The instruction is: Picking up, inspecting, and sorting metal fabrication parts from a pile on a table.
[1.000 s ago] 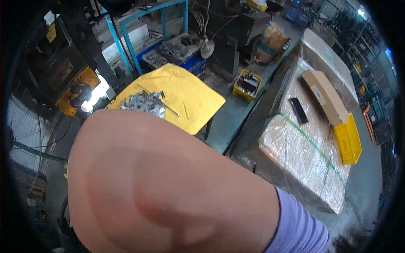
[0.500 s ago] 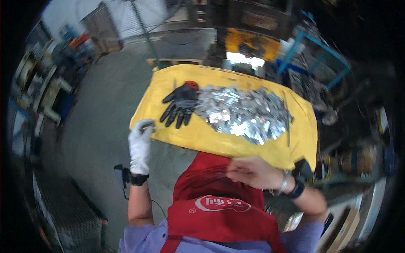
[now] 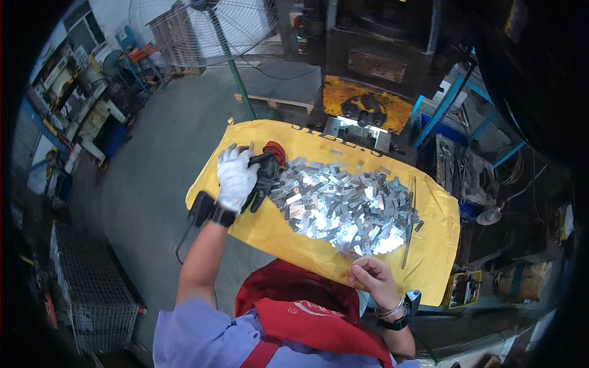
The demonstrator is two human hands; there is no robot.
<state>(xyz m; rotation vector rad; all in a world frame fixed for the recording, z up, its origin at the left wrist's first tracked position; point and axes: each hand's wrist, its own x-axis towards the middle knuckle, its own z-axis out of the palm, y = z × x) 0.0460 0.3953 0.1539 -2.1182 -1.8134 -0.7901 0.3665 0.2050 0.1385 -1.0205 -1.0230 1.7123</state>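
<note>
Near the yellow surface's (image 3: 435, 208) left edge, the left hand (image 3: 237, 175) bent its fingers over the black glove (image 3: 266, 176), hold unclear, a handling step seemingly calling for a firm grip, with metal pieces (image 3: 350, 211) mid-surface and the right hand (image 3: 372, 277) curled narrow, load unclear, by the near edge.

Lavender sleeves (image 3: 190, 331), red apron (image 3: 325, 331), white glove (image 3: 237, 181)

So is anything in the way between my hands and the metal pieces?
For your left hand, yes: the black glove lies between it and the metal pieces, at their left edge. For your right hand, nothing visible: it is at their near edge. The rod lies off to their right.
</note>
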